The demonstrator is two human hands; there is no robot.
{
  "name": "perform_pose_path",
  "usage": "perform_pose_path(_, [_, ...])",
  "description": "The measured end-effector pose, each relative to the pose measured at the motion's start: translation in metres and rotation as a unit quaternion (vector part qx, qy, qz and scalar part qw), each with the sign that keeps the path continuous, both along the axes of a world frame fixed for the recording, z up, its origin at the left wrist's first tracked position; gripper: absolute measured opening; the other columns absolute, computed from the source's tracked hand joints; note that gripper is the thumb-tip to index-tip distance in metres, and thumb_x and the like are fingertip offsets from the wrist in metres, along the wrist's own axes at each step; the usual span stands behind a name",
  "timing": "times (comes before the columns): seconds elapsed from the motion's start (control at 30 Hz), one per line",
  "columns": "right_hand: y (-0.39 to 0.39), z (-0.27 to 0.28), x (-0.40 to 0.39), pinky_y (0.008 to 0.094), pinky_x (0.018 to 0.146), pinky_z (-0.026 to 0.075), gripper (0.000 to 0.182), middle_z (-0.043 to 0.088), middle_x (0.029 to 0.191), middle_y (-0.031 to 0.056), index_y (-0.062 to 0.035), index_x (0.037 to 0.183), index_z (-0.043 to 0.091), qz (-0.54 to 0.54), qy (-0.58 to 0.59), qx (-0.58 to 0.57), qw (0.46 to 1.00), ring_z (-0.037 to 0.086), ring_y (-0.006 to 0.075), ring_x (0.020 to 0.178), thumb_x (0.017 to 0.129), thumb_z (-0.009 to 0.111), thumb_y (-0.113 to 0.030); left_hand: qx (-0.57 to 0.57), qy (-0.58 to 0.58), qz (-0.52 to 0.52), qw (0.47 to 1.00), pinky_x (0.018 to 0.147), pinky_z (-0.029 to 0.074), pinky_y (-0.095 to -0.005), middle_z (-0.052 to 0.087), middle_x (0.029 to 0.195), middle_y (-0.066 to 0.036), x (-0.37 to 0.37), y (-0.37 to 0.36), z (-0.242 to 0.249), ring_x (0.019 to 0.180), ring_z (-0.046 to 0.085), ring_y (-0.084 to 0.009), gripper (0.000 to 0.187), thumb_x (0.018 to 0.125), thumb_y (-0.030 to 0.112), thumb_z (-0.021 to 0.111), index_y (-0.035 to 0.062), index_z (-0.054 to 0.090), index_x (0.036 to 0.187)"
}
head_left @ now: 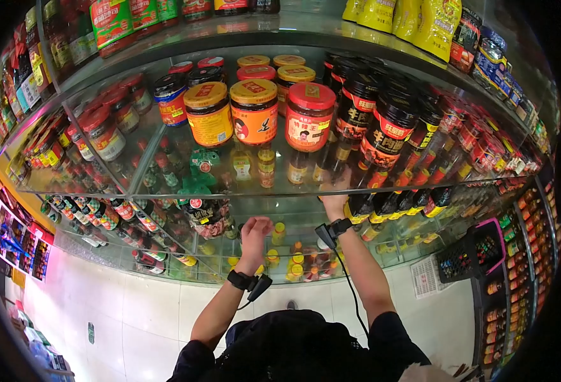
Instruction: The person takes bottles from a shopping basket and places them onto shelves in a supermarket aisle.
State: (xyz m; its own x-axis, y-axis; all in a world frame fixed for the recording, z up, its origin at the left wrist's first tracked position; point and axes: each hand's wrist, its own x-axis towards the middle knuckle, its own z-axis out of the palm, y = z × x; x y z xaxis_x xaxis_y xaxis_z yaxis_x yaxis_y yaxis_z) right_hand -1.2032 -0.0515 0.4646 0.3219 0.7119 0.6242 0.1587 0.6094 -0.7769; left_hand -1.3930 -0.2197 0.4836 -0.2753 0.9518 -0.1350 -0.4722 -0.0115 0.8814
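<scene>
My left hand is raised in front of the lower shelf, its fingers loosely bent and nothing in them. My right hand reaches in under the edge of the upper glass shelf. Its fingers show only dimly through the glass, close to small dark bottles with yellow labels, and I cannot make out whether they grip one. Above it stand a red-lidded sauce jar and black-lidded jars. Two yellow-lidded jars are further left. Below the glass, a dark packet lies left of my left hand.
Yellow pouches and red-green packets line the top shelf. On the right, a black basket with a pink rim stands near a rack of jars. Pale floor tiles lie below.
</scene>
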Motion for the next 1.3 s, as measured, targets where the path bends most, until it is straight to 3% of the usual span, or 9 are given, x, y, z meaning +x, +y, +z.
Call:
perform_pose_path(0.2, [-0.015, 0.026, -0.009, 0.0430, 0.078, 0.040, 0.045, 0.054, 0.098, 0.0206, -0.0004, 0.108, 0.046, -0.135, -0.100, -0.030, 0.985, 0.049, 0.0395, 0.092, 0.074, 0.063, -0.024, 0.045, 0.038, -0.055, 0.997, 0.081, 0.040, -0.0281, 0.058, 0.088, -0.004, 0.007, 0.030, -0.012, 0.086, 0.054, -0.0155, 0.017, 0.079, 0.018, 0.052, 0.0050, 0.056, 0.090])
perform_pose_path(0.33, [-0.019, 0.022, -0.021, 0.0444, 0.074, 0.040, 0.044, 0.054, 0.095, 0.0180, -0.0035, 0.107, 0.048, -0.058, -0.046, -0.124, 0.990, 0.050, 0.0378, 0.089, 0.070, 0.063, -0.020, 0.004, 0.072, -0.066, 0.995, 0.083, 0.038, -0.0281, 0.058, 0.091, -0.004, 0.017, 0.040, 0.003, 0.090, 0.054, -0.0153, 0.018, 0.078, 0.020, 0.053, 0.0065, 0.056, 0.091])
perform_pose_path(0.4, [-0.030, 0.028, -0.031, 0.0325, 0.064, 0.044, 0.036, 0.058, 0.082, 0.0097, -0.0008, 0.098, 0.049, -0.155, -0.128, -0.072, 0.977, 0.057, 0.0219, 0.072, 0.069, 0.065, -0.013, 0.006, 0.094, -0.060, 0.994, 0.085, 0.035, -0.0288, 0.058, 0.094, -0.004, 0.020, 0.044, 0.007, 0.092, 0.053, -0.0152, 0.020, 0.077, 0.020, 0.053, 0.0079, 0.056, 0.092])
perform_pose_path(0.53, [-0.051, 0.037, -0.047, 0.0350, 0.069, 0.044, 0.036, 0.058, 0.085, 0.0122, -0.0035, 0.098, 0.051, -0.139, -0.139, -0.104, 0.975, 0.057, 0.0278, 0.079, 0.067, 0.064, -0.016, -0.014, 0.101, -0.062, 0.993, 0.085, 0.034, -0.0294, 0.058, 0.094, -0.004, 0.020, 0.050, 0.019, 0.092, 0.052, -0.0153, 0.020, 0.077, 0.019, 0.053, 0.0085, 0.056, 0.094])
perform_pose_path(0.57, [-0.059, 0.044, -0.049, 0.0418, 0.078, 0.041, 0.047, 0.053, 0.103, 0.0145, -0.0069, 0.110, 0.047, -0.086, -0.121, -0.155, 0.977, 0.049, 0.0352, 0.096, 0.068, 0.065, -0.019, -0.010, 0.107, -0.064, 0.992, 0.086, 0.033, -0.0295, 0.057, 0.095, -0.003, 0.019, 0.052, 0.022, 0.093, 0.051, -0.0152, 0.021, 0.077, 0.019, 0.053, 0.0082, 0.056, 0.094])
perform_pose_path(1.0, [-0.071, 0.032, -0.042, 0.0397, 0.069, 0.045, 0.038, 0.057, 0.093, 0.0173, -0.0033, 0.104, 0.052, -0.031, -0.181, -0.169, 0.968, 0.054, 0.0357, 0.084, 0.069, 0.063, -0.012, 0.096, 0.242, -0.100, 0.960, 0.071, 0.042, -0.0274, 0.055, 0.098, -0.004, 0.050, 0.092, 0.048, 0.087, 0.051, -0.0122, 0.023, 0.074, 0.008, 0.056, -0.0013, 0.054, 0.095])
perform_pose_path(1.13, [-0.094, 0.004, -0.004, 0.0339, 0.065, 0.046, 0.024, 0.057, 0.088, 0.0151, -0.0004, 0.093, 0.056, -0.044, -0.068, -0.024, 0.996, 0.056, 0.0294, 0.076, 0.070, 0.055, -0.001, 0.174, 0.213, -0.145, 0.950, 0.071, 0.043, -0.0260, 0.056, 0.096, -0.005, 0.056, 0.096, 0.059, 0.087, 0.052, -0.0130, 0.026, 0.073, 0.005, 0.059, -0.0017, 0.052, 0.097])
perform_pose_path(1.23, [-0.111, 0.003, 0.040, 0.0354, 0.073, 0.044, 0.028, 0.055, 0.093, 0.0152, 0.0007, 0.098, 0.054, -0.058, -0.081, 0.025, 0.995, 0.054, 0.0281, 0.082, 0.071, 0.053, -0.001, 0.184, 0.209, -0.108, 0.954, 0.072, 0.044, -0.0259, 0.056, 0.092, -0.005, 0.060, 0.112, 0.040, 0.083, 0.054, -0.0135, 0.029, 0.071, 0.001, 0.061, -0.0008, 0.051, 0.098])
perform_pose_path(1.3, [-0.108, 0.005, 0.061, 0.0374, 0.083, 0.039, 0.036, 0.051, 0.101, 0.0160, 0.0023, 0.109, 0.048, -0.215, -0.127, 0.091, 0.964, 0.050, 0.0291, 0.092, 0.072, 0.052, -0.002, 0.205, 0.185, -0.123, 0.953, 0.078, 0.040, -0.0280, 0.052, 0.097, -0.003, 0.064, 0.118, 0.033, 0.090, 0.048, -0.0127, 0.027, 0.076, 0.006, 0.060, 0.0033, 0.049, 0.102])
